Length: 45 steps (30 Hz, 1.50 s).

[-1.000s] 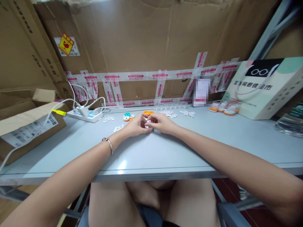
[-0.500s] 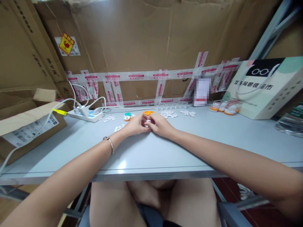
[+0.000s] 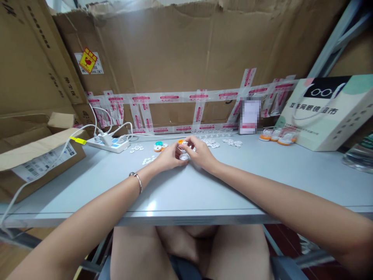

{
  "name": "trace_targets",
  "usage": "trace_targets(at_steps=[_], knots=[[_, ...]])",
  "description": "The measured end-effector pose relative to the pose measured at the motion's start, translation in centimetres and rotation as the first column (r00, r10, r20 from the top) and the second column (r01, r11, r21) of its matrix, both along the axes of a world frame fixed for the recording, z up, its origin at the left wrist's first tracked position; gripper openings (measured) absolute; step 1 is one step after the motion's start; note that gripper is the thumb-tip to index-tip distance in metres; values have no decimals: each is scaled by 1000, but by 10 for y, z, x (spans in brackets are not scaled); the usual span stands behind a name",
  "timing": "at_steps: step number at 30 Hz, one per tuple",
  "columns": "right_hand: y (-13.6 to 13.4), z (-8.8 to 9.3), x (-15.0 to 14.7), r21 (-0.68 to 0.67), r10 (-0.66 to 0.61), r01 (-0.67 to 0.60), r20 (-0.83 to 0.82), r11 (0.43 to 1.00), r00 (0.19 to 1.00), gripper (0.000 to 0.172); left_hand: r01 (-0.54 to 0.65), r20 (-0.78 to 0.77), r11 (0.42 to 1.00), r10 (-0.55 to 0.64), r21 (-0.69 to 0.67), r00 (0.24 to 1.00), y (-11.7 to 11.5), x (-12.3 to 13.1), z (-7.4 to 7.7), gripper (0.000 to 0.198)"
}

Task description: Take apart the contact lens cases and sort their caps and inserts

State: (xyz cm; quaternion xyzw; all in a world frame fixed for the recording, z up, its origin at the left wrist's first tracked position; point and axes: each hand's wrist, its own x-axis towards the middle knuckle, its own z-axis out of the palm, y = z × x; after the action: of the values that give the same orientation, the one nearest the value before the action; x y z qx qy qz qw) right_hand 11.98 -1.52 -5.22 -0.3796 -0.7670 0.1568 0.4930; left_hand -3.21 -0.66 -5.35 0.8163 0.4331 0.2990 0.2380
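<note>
Both my hands meet at the middle of the grey table [image 3: 204, 194]. My left hand [image 3: 167, 156] and my right hand [image 3: 199, 152] have their fingers curled around a small white round piece [image 3: 184, 151] held between them. A metal bangle [image 3: 136, 181] sits on my left wrist. Just beyond the hands lie small round cases, teal [image 3: 157, 143] and orange [image 3: 181, 141]. Loose white pieces [image 3: 148, 160] are scattered to the left, and more white pieces [image 3: 214, 143] lie to the right of my hands.
A white power strip [image 3: 109, 143] with plugged cables lies at the back left beside an open cardboard box [image 3: 35, 155]. Taped cardboard [image 3: 189, 77] walls the back. A printed box [image 3: 329, 112], orange-white items [image 3: 276, 135] and a clear bag [image 3: 359, 157] stand at the right.
The hands stay together on the small white piece, with the fingers shifting around it. The view has tilted slightly, so everything sits a little lower in the picture.
</note>
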Motion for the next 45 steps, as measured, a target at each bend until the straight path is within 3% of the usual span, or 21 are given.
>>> trace_targets(at_steps=[3, 7, 12, 16, 18, 21, 27, 30, 33, 37, 41, 45], knots=[[-4, 7, 1, -111, 109, -136, -216, 985, 970, 18, 15, 39, 1000, -15, 13, 999, -1, 2, -1, 46], [-16, 22, 0, -143, 204, -292, -436, 946, 877, 22, 57, 68, 998, -56, -3, 996, -3, 2, 2, 53], [-35, 40, -1, -153, 292, -403, -470, 902, 833, 28, 52, 18, 995, -54, 89, 998, -5, -2, 15, 54], [-38, 42, 1, -164, 355, -489, -501, 856, 789, 29, 12, 79, 991, -23, 137, 997, -13, -8, 40, 37], [-36, 41, 2, -178, 341, -508, -553, 843, 760, 30, 0, 196, 993, -24, 121, 980, -20, -11, 55, 31], [-33, 39, 4, -192, 318, -524, -610, 830, 726, 33, 109, 335, 992, -126, 68, 934, -32, -13, 71, 30], [-35, 43, 5, -273, 296, -534, -595, 800, 747, 37, 265, 421, 964, -249, 21, 872, -37, -9, 67, 20], [-35, 44, 6, -315, 244, -464, -543, 828, 804, 34, 209, 446, 977, -210, 51, 870, -36, -7, 63, 20], [-33, 43, 9, -292, 188, -358, -481, 887, 856, 29, 79, 405, 981, -146, 179, 903, -36, -4, 62, 19], [-35, 43, 10, -222, 180, -304, -448, 926, 876, 26, -28, 282, 899, -108, 438, 953, -36, -3, 59, 18], [-41, 45, 8, -181, 227, -338, -455, 924, 861, 25, -41, 129, 738, -63, 674, 990, -35, -3, 55, 16], [-46, 48, 8, -160, 231, -332, -449, 929, 863, 22, -43, 86, 607, -41, 794, 995, -39, -1, 54, 17]])
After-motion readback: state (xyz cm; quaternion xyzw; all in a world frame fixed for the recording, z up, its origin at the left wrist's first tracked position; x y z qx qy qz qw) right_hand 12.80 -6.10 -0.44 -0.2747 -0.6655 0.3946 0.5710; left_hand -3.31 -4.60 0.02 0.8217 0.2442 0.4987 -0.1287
